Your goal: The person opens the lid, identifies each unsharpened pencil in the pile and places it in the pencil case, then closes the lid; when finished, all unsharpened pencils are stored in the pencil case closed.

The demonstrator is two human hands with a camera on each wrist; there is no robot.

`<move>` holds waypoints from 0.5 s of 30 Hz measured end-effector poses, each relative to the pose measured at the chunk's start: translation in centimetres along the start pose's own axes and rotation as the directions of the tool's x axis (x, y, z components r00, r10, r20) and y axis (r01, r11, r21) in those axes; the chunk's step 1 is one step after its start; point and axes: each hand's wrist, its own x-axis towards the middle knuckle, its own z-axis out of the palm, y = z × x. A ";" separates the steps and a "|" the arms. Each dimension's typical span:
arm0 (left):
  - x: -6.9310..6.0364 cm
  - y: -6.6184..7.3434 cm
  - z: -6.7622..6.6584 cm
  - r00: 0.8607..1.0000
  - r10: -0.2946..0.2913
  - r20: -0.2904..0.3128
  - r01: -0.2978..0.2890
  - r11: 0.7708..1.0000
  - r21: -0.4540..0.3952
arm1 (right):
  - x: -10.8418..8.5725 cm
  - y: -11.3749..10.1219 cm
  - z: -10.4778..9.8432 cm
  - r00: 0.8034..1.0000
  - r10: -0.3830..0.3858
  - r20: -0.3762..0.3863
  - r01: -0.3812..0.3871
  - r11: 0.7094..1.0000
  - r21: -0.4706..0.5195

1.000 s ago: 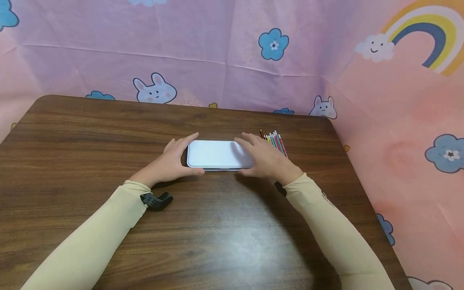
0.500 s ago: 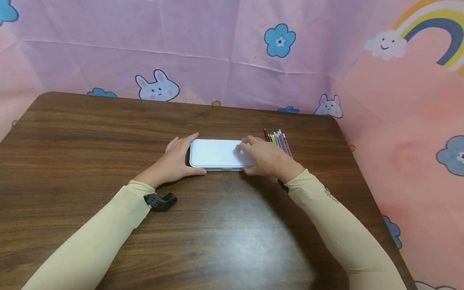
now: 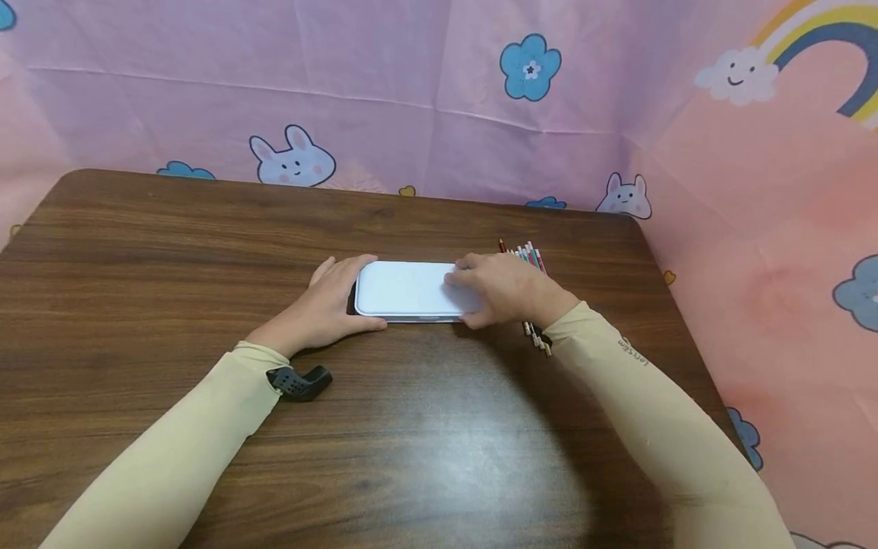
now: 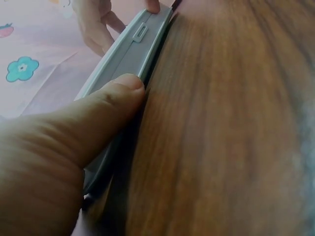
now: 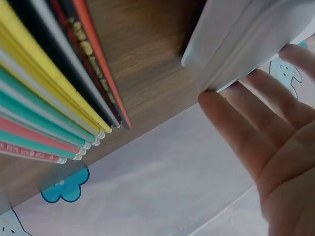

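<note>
A white pencil case (image 3: 410, 288) lies closed and flat on the table, its clasp (image 4: 141, 32) on the long side facing me. My left hand (image 3: 324, 305) grips its left end, thumb along the front side and fingers reaching round the back. At the other end my right hand (image 3: 504, 288) holds the case, thumb at the front, index finger bent on the lid and other fingertips at the far side. Several colourful pencils (image 5: 54, 88) lie side by side just right of the case. In the head view my right hand and wrist hide their middle.
The brown wooden table (image 3: 206, 244) spreads out around both hands. Behind it and along its right side hangs a pink and purple printed cloth (image 3: 384, 91). A black wrist strap (image 3: 299, 383) sits on the left forearm.
My right hand has closed in on the case's right end, its index finger bending onto the lid. The pencils' near ends now show below the wrist. My left hand stays on the left end.
</note>
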 end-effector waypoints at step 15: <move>-0.2 0.0 -0.2 1.000 -0.014 0.008 0.014 1.000 -0.015 | 0.4 1.5 -1.6 0.999 0.003 0.054 -0.012 0.986 0.166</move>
